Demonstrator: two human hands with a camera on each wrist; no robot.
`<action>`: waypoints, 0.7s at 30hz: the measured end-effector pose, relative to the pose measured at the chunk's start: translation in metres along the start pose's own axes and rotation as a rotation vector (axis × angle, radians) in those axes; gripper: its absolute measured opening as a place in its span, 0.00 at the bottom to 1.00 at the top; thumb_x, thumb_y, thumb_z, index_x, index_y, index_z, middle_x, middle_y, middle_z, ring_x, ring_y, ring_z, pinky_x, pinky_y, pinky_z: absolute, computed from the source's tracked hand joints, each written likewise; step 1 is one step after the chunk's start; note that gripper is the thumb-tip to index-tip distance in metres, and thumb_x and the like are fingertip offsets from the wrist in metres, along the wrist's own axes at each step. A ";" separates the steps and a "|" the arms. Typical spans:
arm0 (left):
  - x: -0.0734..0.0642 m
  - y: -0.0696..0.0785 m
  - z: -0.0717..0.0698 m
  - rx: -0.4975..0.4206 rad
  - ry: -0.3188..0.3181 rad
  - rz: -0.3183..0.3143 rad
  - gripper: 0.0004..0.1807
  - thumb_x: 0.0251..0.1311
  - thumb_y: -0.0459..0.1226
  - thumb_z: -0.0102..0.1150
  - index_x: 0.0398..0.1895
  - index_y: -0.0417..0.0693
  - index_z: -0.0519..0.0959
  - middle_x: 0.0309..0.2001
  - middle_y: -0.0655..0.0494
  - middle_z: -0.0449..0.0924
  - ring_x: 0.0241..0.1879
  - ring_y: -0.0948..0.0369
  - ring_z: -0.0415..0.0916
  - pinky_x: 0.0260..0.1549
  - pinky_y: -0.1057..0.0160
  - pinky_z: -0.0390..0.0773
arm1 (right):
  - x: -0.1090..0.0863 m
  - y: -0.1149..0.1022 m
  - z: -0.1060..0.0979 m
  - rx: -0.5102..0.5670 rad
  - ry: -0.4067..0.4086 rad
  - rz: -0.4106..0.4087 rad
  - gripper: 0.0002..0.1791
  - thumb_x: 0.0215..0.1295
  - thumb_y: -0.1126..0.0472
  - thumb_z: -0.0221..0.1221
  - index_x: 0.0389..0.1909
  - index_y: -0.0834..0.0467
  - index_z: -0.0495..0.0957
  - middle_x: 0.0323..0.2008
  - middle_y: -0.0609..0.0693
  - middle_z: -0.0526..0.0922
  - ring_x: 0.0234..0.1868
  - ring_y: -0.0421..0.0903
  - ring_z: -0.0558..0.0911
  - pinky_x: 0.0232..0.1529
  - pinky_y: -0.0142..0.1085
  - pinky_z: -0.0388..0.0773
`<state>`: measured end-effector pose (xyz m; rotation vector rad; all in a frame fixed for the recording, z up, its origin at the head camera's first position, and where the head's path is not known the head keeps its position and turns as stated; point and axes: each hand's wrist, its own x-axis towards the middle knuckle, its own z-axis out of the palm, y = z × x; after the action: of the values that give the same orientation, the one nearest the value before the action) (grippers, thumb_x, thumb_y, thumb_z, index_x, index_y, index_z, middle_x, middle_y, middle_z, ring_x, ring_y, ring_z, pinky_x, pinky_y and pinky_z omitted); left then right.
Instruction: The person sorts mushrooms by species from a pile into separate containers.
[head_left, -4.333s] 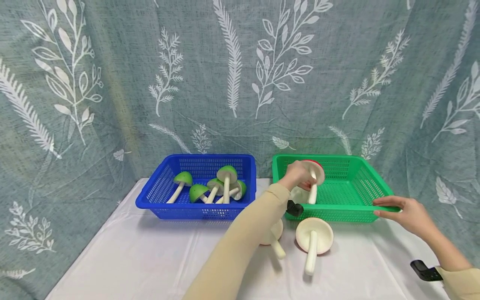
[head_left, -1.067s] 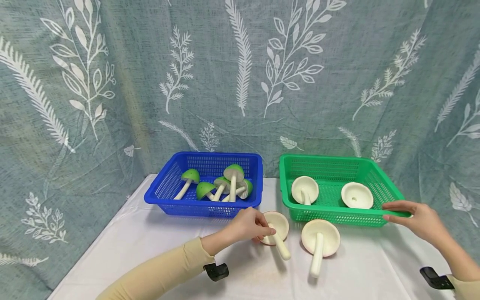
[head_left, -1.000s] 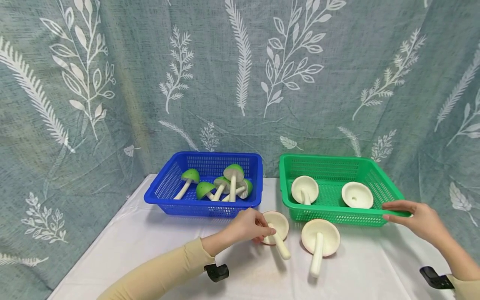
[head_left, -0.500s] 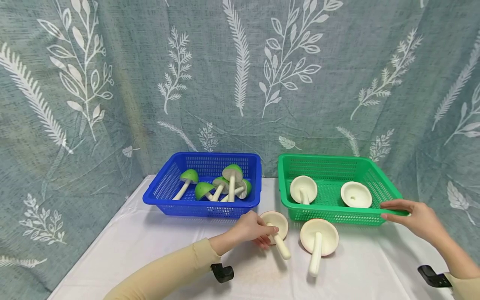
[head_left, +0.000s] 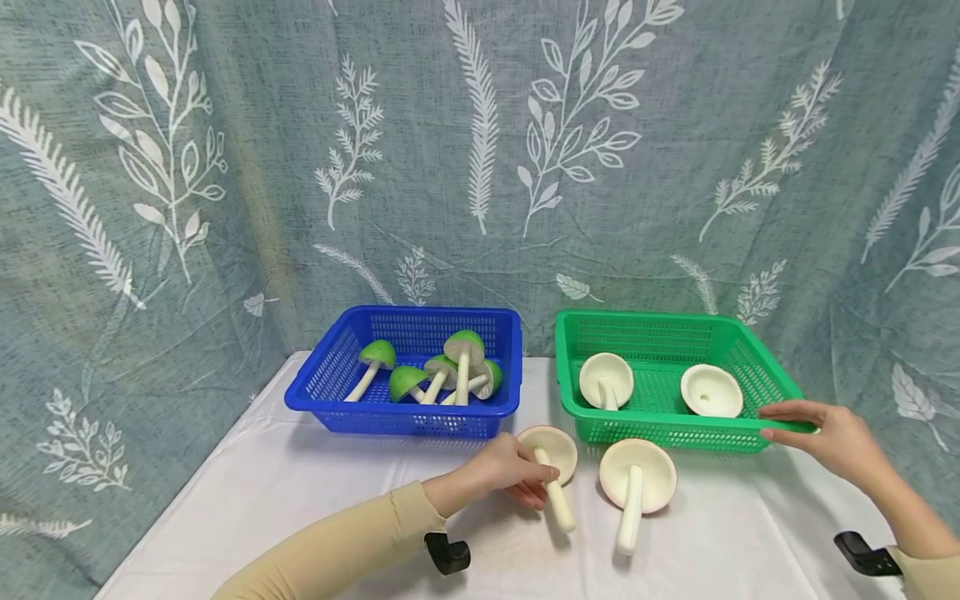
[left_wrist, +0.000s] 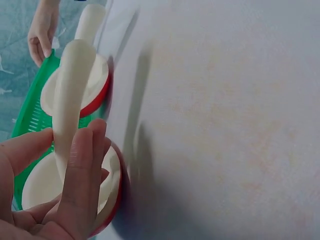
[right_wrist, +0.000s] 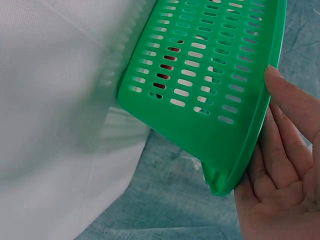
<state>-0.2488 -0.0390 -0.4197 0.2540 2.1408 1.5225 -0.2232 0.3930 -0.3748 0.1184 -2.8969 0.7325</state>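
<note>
Between the thumb and fingers of my left hand point(head_left: 510, 473) is the pale stem of a toy mushroom point(left_wrist: 74, 95), its red-rimmed cap lying underside up on the white cloth. Just right of it lies a second toy mushroom point(head_left: 632, 479) of the same kind, stem toward me. My right hand point(head_left: 828, 433) grips the near right corner of the green basket point(head_left: 675, 421), thumb and fingers on either side of the rim. Inside that basket are a mushroom point(head_left: 606, 381) with a stem at the left and a pale cap point(head_left: 711, 391) with a central hole at the right, no stem visible on it.
A blue basket point(head_left: 405, 417) with several green-capped toy mushrooms point(head_left: 464, 350) stands left of the green one. White cloth point(head_left: 337, 483) covers the table, and a patterned grey-green curtain point(head_left: 420, 167) hangs close behind both baskets.
My left hand released a mushroom in the green basket and came back to the one on the cloth. Lately that mushroom's stem has swung slightly left. My right hand stays on the rim.
</note>
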 end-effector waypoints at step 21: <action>-0.011 0.007 -0.004 -0.110 0.009 0.032 0.09 0.48 0.27 0.68 0.33 0.30 0.81 0.28 0.45 0.83 0.25 0.59 0.83 0.26 0.60 0.83 | 0.001 0.002 0.001 0.005 0.023 -0.001 0.25 0.55 0.43 0.65 0.50 0.54 0.82 0.54 0.63 0.78 0.42 0.31 0.74 0.39 0.52 0.74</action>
<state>-0.2422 -0.0441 -0.4093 0.2449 2.0606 1.6568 -0.2245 0.3942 -0.3763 0.1119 -2.8735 0.7356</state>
